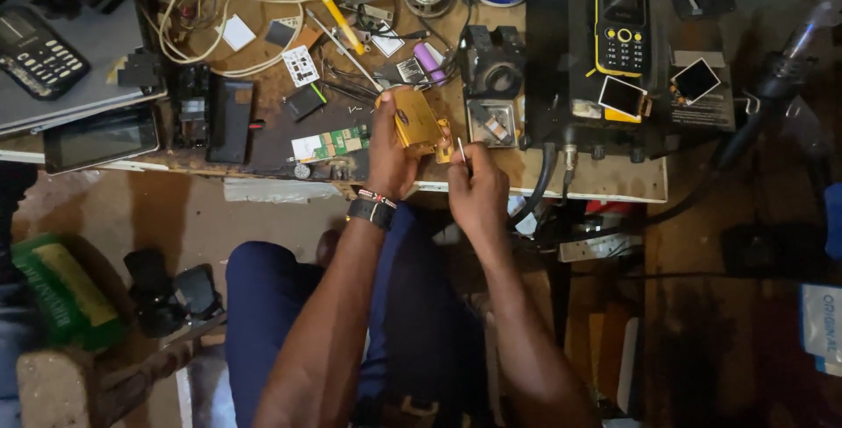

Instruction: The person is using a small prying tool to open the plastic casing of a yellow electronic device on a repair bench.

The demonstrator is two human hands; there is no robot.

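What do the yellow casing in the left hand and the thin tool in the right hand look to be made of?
Yellow casing: probably moulded plastic, an even matt golden yellow. Thin tool in the right hand: likely metal, a slim pale shaft catching the light; too small to be sure.

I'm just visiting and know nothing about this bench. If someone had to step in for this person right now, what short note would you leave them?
Left hand: gripping a gold-coloured phone housing, held up over the front edge of the workbench.
Right hand: pinching a thin metal tool, tip up beside the housing's lower right corner; it looks like a small screwdriver or tweezers, too small to tell.
Nearby: green circuit board on the bench left of the left hand; a yellow-and-black keypad phone further right.
Done: the housing looks opened and stripped.
Left: cannot tell from this view which parts go back in.
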